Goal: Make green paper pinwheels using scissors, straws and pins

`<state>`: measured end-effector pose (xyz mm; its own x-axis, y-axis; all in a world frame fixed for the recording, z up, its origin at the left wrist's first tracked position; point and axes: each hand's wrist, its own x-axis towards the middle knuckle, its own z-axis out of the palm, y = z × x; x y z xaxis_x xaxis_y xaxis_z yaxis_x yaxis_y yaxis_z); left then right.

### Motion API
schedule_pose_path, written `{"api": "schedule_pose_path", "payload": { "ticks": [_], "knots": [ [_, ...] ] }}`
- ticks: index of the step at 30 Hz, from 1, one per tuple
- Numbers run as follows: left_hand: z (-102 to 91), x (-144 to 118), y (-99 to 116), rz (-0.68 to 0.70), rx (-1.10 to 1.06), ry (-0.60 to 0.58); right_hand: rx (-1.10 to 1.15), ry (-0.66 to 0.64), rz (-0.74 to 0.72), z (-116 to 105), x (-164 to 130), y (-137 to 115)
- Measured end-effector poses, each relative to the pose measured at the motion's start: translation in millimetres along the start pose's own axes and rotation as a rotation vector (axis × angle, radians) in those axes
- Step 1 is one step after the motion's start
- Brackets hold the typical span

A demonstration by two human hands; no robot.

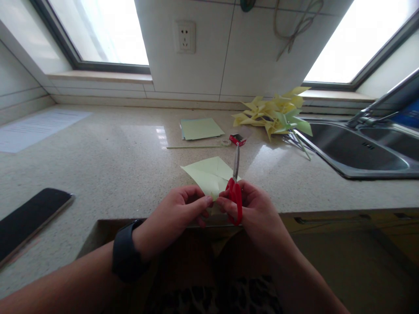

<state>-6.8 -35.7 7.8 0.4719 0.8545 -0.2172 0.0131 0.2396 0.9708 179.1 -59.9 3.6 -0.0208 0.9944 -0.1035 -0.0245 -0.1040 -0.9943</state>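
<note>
A pale green sheet of paper [209,170] lies at the counter's front edge, with a cut line running in from its right side. My left hand [183,205] pinches its near corner between thumb and forefinger. Close beside it, my right hand [252,205] has red-handled scissors [238,200] hooked on its fingers, blades pointing away from me. The right fingertips also meet at the paper's near corner; how firmly they grip it is hard to see.
Behind the sheet are a thin stick [193,147], a small ring [225,142], a red box [237,139] and a paper stack [202,129]. Paper pinwheels [275,113] lie beside the sink [353,152]. A black phone-like object [32,218] and a printed sheet [39,128] are left.
</note>
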Motion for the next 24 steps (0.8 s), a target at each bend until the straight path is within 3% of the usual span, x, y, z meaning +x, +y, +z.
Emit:
{"api": "schedule_pose_path", "payload": {
  "ticks": [24],
  "knots": [
    [-1.9, -2.2, -4.8, -0.009, 0.055, 0.043, 0.023, -0.010, 0.018, -3.9, -1.8, -3.5]
  ]
}}
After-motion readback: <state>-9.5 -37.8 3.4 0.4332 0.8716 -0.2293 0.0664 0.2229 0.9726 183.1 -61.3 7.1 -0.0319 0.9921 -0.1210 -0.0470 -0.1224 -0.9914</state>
